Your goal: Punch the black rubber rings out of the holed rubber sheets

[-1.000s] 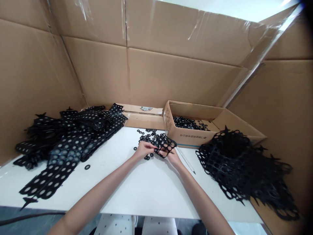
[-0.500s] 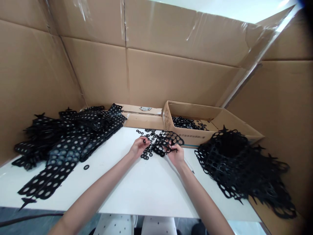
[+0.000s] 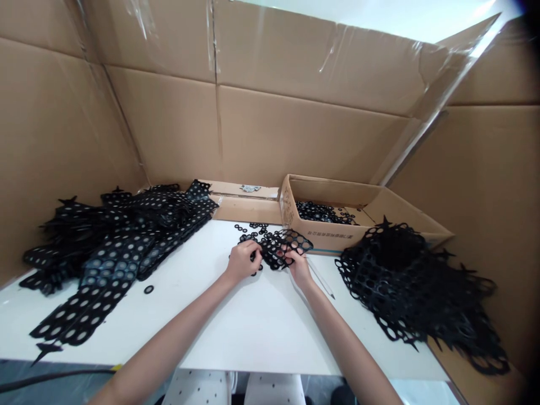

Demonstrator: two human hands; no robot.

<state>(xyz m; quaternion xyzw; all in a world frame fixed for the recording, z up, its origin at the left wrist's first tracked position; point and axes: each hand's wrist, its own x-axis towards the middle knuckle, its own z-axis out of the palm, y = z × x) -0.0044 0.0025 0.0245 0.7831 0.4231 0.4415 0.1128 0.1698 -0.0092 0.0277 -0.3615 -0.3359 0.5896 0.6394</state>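
You are steadying punched black sheet (image 3: 295, 242) low over tabletop (image 3: 261, 326), right hand (image 3: 298, 267) closed on it; left hand (image 3: 242, 261) curling at sheet edge, grip unclear, beside loose black rings (image 3: 241, 228).

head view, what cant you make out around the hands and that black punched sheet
Head view: the left hand hides whatever its fingers pinch.
Head view: the right hand covers part of the black punched sheet.
Head view: the front wall of the cardboard box hides the lower part of the black pieces inside.
Head view: the print on that box is too small to read.
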